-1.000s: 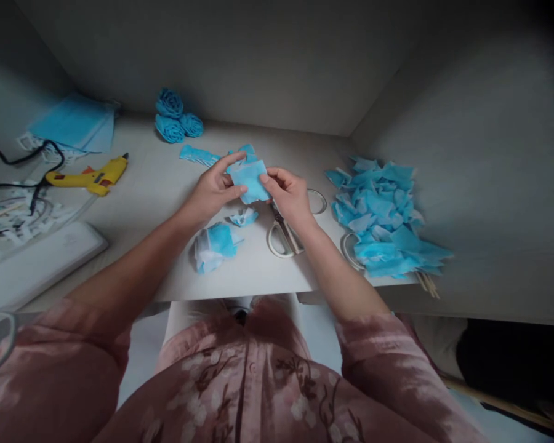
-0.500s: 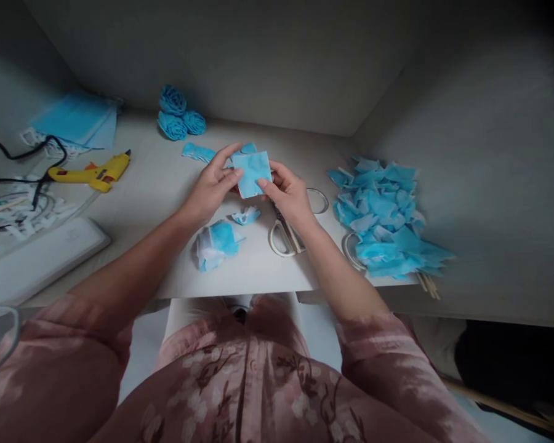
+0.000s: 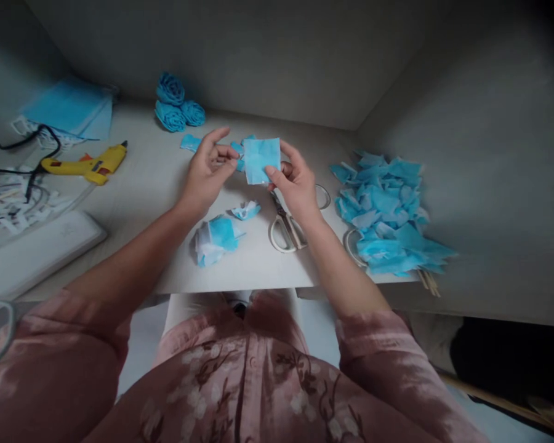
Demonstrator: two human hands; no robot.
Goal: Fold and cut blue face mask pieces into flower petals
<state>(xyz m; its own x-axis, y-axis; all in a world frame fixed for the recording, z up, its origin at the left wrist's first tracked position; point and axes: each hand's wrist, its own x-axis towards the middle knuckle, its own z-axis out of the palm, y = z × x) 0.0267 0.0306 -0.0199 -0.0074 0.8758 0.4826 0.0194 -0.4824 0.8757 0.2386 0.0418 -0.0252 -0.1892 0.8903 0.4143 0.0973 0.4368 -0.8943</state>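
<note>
A light blue fabric square with pale edges is held up by my right hand, thumb on its front and fingers behind. Just left of it, my left hand is off the square, its index finger raised and its other fingers bent near the thumb, with nothing visible in them. Small blue pieces lie behind the hands. Scissors rest on the table under my right wrist. A crumpled blue and white piece and a smaller scrap lie nearer me.
Three blue fabric roses stand at the back. To the left are stacked blue masks, a yellow glue gun, black cables, white straps and a white device. A heap of blue pieces, tape rings and sticks lie right.
My left hand has let go of the blue square and moved slightly left. My right hand has shifted a little right and up with the square in it.
</note>
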